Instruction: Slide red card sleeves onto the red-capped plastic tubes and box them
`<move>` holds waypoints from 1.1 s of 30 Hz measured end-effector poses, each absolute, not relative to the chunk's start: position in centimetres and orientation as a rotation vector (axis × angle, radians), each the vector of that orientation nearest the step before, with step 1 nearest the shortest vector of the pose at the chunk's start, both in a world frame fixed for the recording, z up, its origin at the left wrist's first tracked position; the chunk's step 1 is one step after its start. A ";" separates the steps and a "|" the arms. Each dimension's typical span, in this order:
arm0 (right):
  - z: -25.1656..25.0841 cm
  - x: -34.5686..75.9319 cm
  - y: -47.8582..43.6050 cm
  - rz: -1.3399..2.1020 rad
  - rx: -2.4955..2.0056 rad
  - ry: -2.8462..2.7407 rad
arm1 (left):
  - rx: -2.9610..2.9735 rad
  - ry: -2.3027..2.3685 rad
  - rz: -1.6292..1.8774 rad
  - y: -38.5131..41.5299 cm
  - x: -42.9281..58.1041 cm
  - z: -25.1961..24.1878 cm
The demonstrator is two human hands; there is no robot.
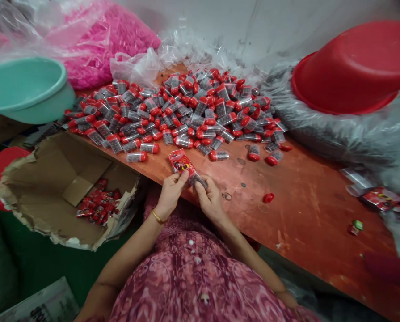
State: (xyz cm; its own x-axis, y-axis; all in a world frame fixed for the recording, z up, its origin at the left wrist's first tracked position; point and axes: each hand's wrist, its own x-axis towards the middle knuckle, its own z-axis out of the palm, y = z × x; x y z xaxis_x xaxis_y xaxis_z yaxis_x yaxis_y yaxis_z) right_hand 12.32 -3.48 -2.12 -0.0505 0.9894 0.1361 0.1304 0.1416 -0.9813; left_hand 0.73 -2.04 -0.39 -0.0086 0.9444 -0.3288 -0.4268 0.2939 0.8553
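- Head view: both my hands are closed on one red packet (181,163). They hold it just above the near edge of the tabletop (303,201), straight in front of my body.
- My left hand (170,192) pinches the packet's lower side between thumb and fingertips. A gold bangle (157,217) sits on that wrist.
- My right hand (210,200) grips the packet's near end, where a clear, darker part shows between my fingers. The two hands are close together, almost touching under the packet.
- The packet slants away from me to the left. Its far end points at the pile of red-capped tubes (186,112), which is spread across the middle of the tabletop. The nearest tubes lie just beyond the packet.
- A loose red cap (268,197) lies alone on the bare tabletop to the right of my hands.
- A torn cardboard box (45,197) stands below the tabletop edge on my left, with a few finished red packets (97,205) on its bottom.
- A teal basin (22,89) is at the far left, and behind it is a plastic bag of pink pieces (109,40).
- A red basin (350,67) lies upside down at the far right, on top of a grey plastic bag (337,134).
- More red wrappers (381,199) lie at the right edge of the tabletop, well apart from my hands.
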 end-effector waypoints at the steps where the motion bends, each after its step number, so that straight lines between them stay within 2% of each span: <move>1: -2.2 12.2 -3.5 1.089 -1.187 -1.341 | 0.666 1.099 1.215 -2.2 1.0 -0.5; 6: -2.2 11.8 -3.2 1.197 -1.160 -1.236 | 0.758 1.040 1.263 -2.7 1.7 -0.1; 13: -2.6 11.5 -4.0 1.027 -1.194 -1.422 | 0.591 0.993 1.232 -1.1 1.0 0.0; 15: -2.4 11.1 -4.1 1.074 -1.196 -1.317 | 0.626 1.004 1.231 -1.2 1.1 -0.5; 21: -1.1 10.5 -4.0 1.495 -1.085 -1.043 | 0.738 0.931 1.145 -2.4 0.9 -0.7; 27: -0.9 10.7 -3.6 1.482 -1.090 -1.050 | 0.670 0.896 1.215 -1.8 0.9 0.3; 33: -1.4 10.5 -3.4 1.481 -1.156 -1.033 | 0.696 1.079 1.261 -1.6 1.4 -0.8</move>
State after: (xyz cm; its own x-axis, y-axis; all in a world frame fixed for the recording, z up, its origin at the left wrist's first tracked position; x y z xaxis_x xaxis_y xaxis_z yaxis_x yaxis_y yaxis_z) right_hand 10.47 -3.41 -1.43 -0.0936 0.9810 -0.1697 -0.1797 -0.1843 -0.9663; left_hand 1.43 -1.63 -0.78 -0.0430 0.9669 -0.2517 -0.3984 0.2144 0.8918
